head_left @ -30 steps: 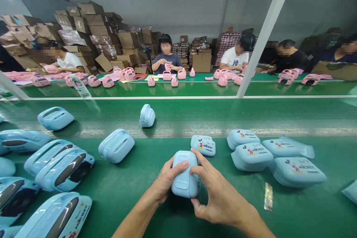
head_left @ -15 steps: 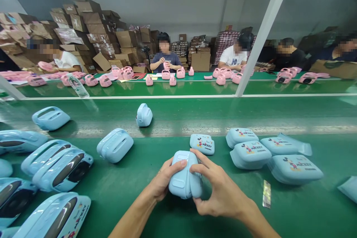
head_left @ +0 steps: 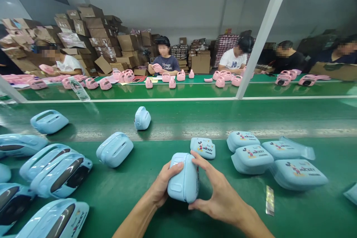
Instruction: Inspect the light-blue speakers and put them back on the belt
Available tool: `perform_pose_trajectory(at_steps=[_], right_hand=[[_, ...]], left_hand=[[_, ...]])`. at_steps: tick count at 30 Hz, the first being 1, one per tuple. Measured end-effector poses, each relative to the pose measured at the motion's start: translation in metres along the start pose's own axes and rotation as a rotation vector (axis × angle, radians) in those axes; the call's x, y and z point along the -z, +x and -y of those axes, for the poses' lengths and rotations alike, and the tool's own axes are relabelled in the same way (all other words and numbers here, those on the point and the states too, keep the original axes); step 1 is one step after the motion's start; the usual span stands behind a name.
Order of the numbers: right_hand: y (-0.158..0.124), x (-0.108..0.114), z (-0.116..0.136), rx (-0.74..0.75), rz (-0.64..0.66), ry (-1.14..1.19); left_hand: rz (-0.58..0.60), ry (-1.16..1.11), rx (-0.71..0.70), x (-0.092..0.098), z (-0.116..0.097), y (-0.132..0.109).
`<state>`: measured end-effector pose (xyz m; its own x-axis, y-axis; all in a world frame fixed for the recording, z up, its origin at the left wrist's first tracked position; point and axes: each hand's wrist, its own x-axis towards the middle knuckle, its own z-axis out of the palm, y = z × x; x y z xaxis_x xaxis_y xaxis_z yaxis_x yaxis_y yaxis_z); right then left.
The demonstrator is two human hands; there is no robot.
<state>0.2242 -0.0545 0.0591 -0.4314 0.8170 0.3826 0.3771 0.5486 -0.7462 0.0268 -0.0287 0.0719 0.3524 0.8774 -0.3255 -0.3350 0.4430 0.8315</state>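
Observation:
A light-blue plastic casing is held upright over the green work surface, its seam running along the top and its printed face turned right. My left hand is closed around its left side, thumb on the top. With the index finger at the far edge and the thumb at the near lower edge, my right hand spans the printed side. Just beyond the hands lies a light-blue cover with a Mickey print. Stacks of matching covers sit to the right.
Glossy blue handled casings crowd the left side. Another blue casing stands left of the hands, and a smaller-looking one farther back. A small printed strip lies at right. Across the belt, several people work on pink casings.
The cover on the casing's right side, earlier tilted out of line, now sits flush along the seam. The casing has turned slightly, and my right fingers have spread to its edges.

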Motion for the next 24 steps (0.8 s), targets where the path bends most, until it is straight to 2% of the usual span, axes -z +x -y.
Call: perform_pose_trajectory(at_steps=[12, 24], right_hand=[[0.0001, -0.0025, -0.0041, 0.016, -0.029, -0.028], [-0.0024, -0.0012, -0.0052, -0.011, 0.023, -0.051]], left_hand=[[-0.015, 0.004, -0.009, 0.0016, 0.0034, -0.0005], [-0.039, -0.051, 0.018, 0.0028, 0.0031, -0.0019]])
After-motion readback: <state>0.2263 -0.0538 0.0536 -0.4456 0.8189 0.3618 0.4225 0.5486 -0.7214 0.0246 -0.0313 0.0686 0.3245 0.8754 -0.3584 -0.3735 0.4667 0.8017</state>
